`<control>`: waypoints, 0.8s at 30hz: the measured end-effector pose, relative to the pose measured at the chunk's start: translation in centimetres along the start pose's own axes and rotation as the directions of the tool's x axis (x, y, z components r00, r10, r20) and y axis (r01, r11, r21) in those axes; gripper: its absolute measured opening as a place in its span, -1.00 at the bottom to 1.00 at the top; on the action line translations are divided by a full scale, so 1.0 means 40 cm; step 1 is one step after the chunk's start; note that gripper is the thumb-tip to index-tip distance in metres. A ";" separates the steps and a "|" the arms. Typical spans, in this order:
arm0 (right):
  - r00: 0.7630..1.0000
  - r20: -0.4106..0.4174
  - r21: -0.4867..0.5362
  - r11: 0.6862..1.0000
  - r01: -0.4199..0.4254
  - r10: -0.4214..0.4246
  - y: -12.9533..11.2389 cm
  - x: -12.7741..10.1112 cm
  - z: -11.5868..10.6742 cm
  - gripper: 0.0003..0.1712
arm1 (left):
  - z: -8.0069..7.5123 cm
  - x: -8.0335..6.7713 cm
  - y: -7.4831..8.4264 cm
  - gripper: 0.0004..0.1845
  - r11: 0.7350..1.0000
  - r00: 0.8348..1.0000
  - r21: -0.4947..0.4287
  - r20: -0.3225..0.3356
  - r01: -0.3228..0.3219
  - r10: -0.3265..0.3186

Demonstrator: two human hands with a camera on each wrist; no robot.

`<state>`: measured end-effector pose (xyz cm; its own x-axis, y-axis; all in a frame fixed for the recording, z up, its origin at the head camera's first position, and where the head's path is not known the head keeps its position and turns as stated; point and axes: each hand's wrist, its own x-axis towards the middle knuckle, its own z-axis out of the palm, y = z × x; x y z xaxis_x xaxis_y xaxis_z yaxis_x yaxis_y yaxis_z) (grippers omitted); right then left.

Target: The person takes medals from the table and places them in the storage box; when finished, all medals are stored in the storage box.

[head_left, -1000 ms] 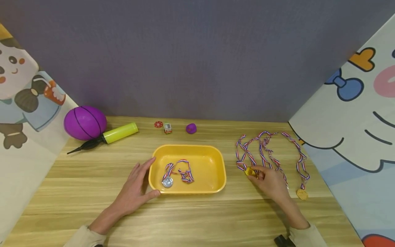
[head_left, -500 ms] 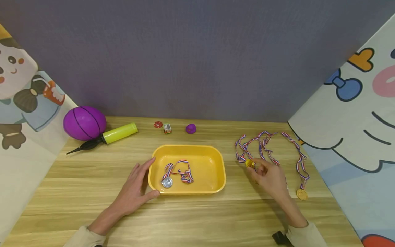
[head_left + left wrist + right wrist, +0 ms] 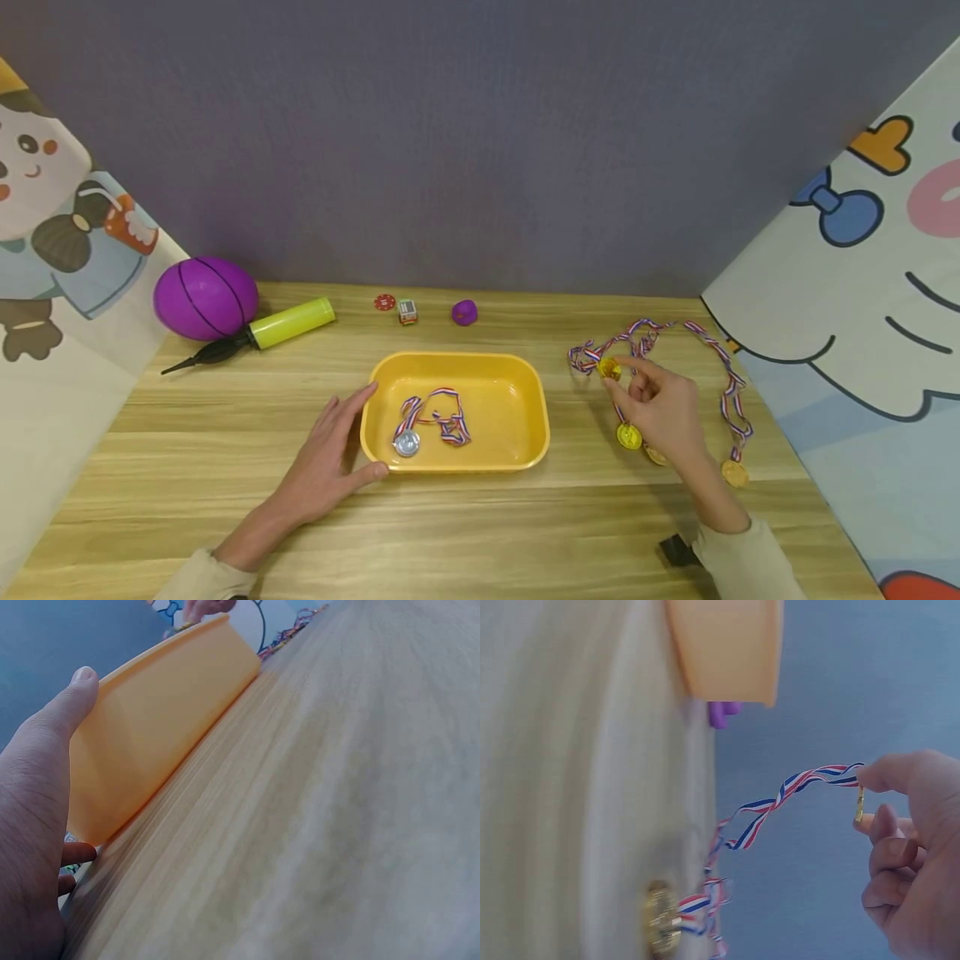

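Observation:
My right hand (image 3: 660,408) pinches a gold medal (image 3: 608,368) and holds it lifted above the wooden table (image 3: 480,525), its red-white-blue ribbon (image 3: 780,799) trailing down. Two more gold medals (image 3: 628,435) lie below the hand, and another gold medal (image 3: 735,473) lies further right with its ribbon (image 3: 731,392). My left hand (image 3: 326,458) rests open against the left end of the yellow tray (image 3: 525,379), thumb on its rim (image 3: 82,682). Inside the tray lies a silver medal (image 3: 407,442) with its ribbon (image 3: 442,417).
A purple ball (image 3: 205,297) and a yellow-green hand pump (image 3: 288,323) lie at the back left. A red chip (image 3: 385,302), a small toy car (image 3: 407,311) and a purple blob (image 3: 464,312) sit along the back edge. Cartoon panels wall both sides.
My right hand has picked a gold medal off the table and raised it away from me, dragging its ribbon; two medals beneath are now uncovered. The left hand has not moved.

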<state>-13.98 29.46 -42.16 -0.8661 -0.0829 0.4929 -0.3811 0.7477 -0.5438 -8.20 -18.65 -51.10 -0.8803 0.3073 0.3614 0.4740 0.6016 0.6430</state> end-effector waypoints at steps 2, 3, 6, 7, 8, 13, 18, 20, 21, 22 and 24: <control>1.000 -0.018 0.016 1.000 0.001 -0.001 -0.013 0.012 -0.006 -0.69 | 0.000 0.000 0.000 0.17 1.000 1.000 -0.002 0.001 0.003 -0.003; 1.000 -0.025 0.029 1.000 -0.004 0.005 -0.020 0.017 -0.010 -0.68 | 0.000 0.000 -0.001 0.17 1.000 1.000 -0.001 0.002 0.003 -0.003; 0.999 -0.052 0.051 0.999 0.009 -0.006 -0.038 0.033 -0.018 -0.66 | 0.001 -0.001 -0.001 0.17 1.000 1.000 -0.001 0.002 0.004 -0.004; 0.998 -0.060 0.052 0.999 0.015 -0.012 -0.044 0.037 -0.020 -0.66 | 0.001 -0.001 -0.001 0.17 1.000 1.000 0.000 0.002 0.004 -0.004; 0.998 -0.066 0.062 0.998 0.017 -0.013 -0.050 0.040 -0.022 -0.66 | 0.001 -0.001 -0.001 0.17 1.000 1.000 0.001 0.002 0.003 -0.003; 0.996 -0.084 0.104 0.994 0.022 -0.013 -0.071 0.052 -0.030 -0.68 | 0.001 0.000 -0.001 0.17 1.000 1.000 0.001 0.005 0.000 0.000; 0.993 -0.107 0.114 0.992 0.061 -0.049 -0.093 0.067 -0.041 -0.67 | 0.001 0.000 -0.003 0.17 1.000 1.000 0.000 0.006 0.004 -0.004; 0.990 -0.123 0.121 0.989 0.082 -0.067 -0.105 0.074 -0.047 -0.67 | 0.000 0.000 -0.003 0.17 1.000 1.000 -0.001 0.006 0.008 -0.008; 0.989 -0.131 0.124 0.988 0.089 -0.073 -0.111 0.077 -0.049 -0.67 | 0.000 0.000 -0.003 0.17 1.000 1.000 -0.001 0.007 0.009 -0.009; 0.987 -0.138 0.129 0.987 0.097 -0.079 -0.118 0.081 -0.052 -0.68 | 0.000 0.000 -0.003 0.17 1.000 1.000 -0.001 0.007 0.011 -0.011; 0.983 -0.158 0.148 0.982 0.116 -0.093 -0.130 0.087 -0.057 -0.66 | -0.001 0.000 -0.003 0.18 1.000 1.000 0.001 0.007 0.012 -0.012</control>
<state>-14.27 26.79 -36.06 -0.7649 -0.0464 0.6425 -0.5231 0.6268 -0.5775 -8.26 -18.73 -51.15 -0.8860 0.3054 0.3488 0.4634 0.6057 0.6468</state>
